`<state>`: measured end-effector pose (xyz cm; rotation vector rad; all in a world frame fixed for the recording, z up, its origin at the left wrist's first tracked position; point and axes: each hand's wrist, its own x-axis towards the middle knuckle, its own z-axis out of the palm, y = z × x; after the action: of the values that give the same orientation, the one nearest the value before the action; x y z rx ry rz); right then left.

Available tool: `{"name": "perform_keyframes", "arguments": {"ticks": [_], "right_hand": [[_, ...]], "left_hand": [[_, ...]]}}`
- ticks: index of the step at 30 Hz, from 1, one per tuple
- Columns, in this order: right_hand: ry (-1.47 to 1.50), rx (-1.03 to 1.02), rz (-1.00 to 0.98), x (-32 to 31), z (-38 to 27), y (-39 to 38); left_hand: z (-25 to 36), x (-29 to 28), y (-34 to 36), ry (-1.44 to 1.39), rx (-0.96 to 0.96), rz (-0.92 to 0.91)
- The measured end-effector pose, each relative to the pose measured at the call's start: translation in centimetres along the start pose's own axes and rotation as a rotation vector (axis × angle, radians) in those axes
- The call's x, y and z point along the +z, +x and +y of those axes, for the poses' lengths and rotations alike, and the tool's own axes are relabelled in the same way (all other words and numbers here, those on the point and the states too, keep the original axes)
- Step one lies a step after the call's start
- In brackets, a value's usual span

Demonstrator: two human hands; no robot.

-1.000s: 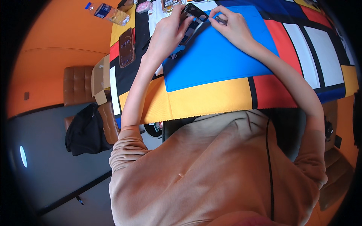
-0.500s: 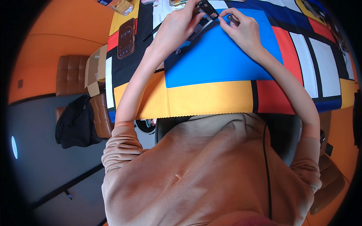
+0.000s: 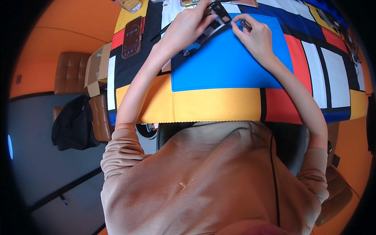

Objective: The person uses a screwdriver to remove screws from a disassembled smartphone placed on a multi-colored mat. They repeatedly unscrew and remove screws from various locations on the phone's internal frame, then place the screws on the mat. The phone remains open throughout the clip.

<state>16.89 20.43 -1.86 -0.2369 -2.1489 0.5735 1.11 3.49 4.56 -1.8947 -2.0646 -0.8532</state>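
Note:
At the far side of a blue mat (image 3: 231, 66), my left hand (image 3: 188, 27) grips an opened phone frame (image 3: 214, 26), black and silver with bare inner parts. The frame is held at a slant, and my left fingers hide part of it. Its lower end, with small exposed parts, lies over the mat's left side. My right hand (image 3: 256, 37) is closed around a short, dark, slim tool (image 3: 246, 25), whose exact kind I cannot make out. The right thumb and index fingertips are pinched close to the frame's right edge; whether they touch it is unclear.
A smartphone (image 3: 132, 37) with a lit screen lies left of the mat on the colour-block tablecloth (image 3: 203, 105). A thin black stick-like thing (image 3: 158, 33) pokes out beside my left wrist. A clear cup (image 3: 131, 5) stands at the far left, and cables (image 3: 354, 51) lie far right.
The phone frame has tipped, so more of its inner side shows. My right hand has shifted slightly right and nearer to me, still closed on the tool. The whole view has moved a little.

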Motion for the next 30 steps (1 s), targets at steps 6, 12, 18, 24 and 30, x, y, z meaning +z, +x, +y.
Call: {"name": "perform_keyframes", "arguments": {"ticks": [6, 12, 18, 24, 30], "right_hand": [[0.188, 0.187, -0.061, -0.5, 0.7, 0.2], [0.351, 0.268, -0.075, -1.3, 1.7, -0.1], [0.628, 0.272, 0.028, -2.0, 0.9, 0.3], [0.666, 0.312, 0.166, -2.5, -1.9, -0.3], [0.622, 0.239, -0.028, -2.2, -2.9, -0.7]], "left_hand": [[-3.6, 1.5, 1.4, -0.300, -0.125, -0.276], [-3.5, 2.2, -0.6, -0.517, -0.455, -0.494], [-2.8, 3.2, -0.5, -0.440, -0.188, -0.479], [-0.3, 3.8, -1.8, 0.086, 0.136, -0.111], [3.3, 3.9, -4.9, 0.067, 0.082, -0.106]]}}
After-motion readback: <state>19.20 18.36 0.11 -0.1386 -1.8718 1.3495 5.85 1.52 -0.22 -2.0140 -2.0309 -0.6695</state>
